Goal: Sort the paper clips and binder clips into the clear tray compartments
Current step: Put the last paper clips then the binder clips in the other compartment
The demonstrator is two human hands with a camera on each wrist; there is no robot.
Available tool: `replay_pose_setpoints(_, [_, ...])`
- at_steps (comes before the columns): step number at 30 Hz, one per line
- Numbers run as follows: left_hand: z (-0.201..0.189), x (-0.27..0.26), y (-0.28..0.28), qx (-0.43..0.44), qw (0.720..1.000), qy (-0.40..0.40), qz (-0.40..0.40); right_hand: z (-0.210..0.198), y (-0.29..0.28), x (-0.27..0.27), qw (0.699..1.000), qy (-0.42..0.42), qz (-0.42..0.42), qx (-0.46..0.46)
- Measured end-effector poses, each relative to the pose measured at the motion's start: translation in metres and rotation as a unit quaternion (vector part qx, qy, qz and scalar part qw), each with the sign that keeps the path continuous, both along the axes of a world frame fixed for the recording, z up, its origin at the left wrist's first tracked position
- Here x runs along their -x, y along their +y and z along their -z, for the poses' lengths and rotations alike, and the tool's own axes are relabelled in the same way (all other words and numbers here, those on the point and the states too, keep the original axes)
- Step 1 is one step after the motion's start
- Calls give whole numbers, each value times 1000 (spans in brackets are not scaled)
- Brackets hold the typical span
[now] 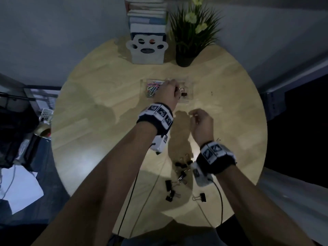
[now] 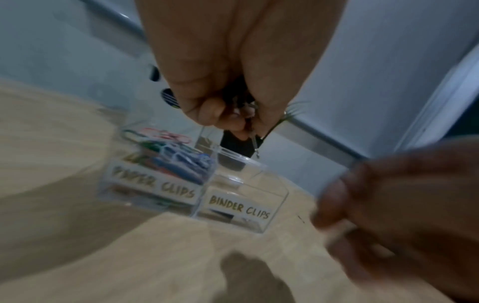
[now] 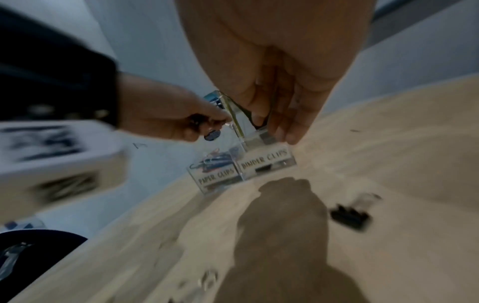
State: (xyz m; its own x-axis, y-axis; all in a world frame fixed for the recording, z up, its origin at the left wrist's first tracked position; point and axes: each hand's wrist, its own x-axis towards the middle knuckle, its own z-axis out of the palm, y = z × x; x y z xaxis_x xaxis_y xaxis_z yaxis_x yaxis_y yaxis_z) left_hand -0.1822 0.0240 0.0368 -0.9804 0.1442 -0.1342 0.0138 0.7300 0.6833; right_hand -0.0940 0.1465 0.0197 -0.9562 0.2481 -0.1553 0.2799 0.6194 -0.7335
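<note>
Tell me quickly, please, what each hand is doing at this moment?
Left hand: fingers curled, pinching a binder clip above the clear tray.
Right hand: fingers loosely curled; whether it holds anything cannot be told.

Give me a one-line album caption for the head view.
Left hand carries binder clips to the clear tray; more binder clips wait nearby.

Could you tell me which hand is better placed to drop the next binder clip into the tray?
Left: the left hand holds a binder clip above the tray; the right hand hangs short of it.
</note>
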Motion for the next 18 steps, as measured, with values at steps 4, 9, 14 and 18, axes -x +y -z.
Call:
replay_pose_setpoints(4, [7, 25, 21, 119, 991, -21, 64, 5, 10, -33, 992, -108, 20, 62])
replay_pose_setpoints(9, [1, 10, 8, 120, 986, 40, 109, 16, 23, -48, 997, -72, -8, 1])
replay_pose_setpoints(14, [17, -64, -33, 55, 994, 68, 72, 25, 38, -58, 995, -50, -30, -75])
replay_pose_setpoints(18, [46, -127, -49, 105, 989, -23, 98, 32, 51, -61, 993, -51, -3, -102])
